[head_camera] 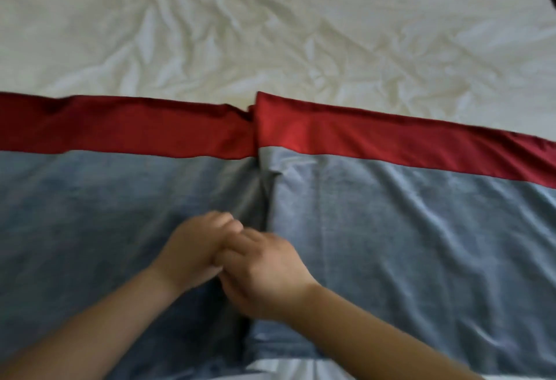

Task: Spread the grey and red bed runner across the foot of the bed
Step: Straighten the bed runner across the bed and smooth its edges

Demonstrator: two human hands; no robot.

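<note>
Grey and red bed runner [391, 229], likely soft and light, bunches at a mid-frame fold [262, 190], the probable handhold, where curled left hand [195, 249] and right hand [267, 265] meet, grip unclear.

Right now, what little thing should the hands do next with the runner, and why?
Probably slide the left hand and right hand apart sideways, smoothing the runner flat. A fold crosses its middle, where the red band steps out of line, and both hands meet at that fold. Blur hides whether they grip cloth.
</note>
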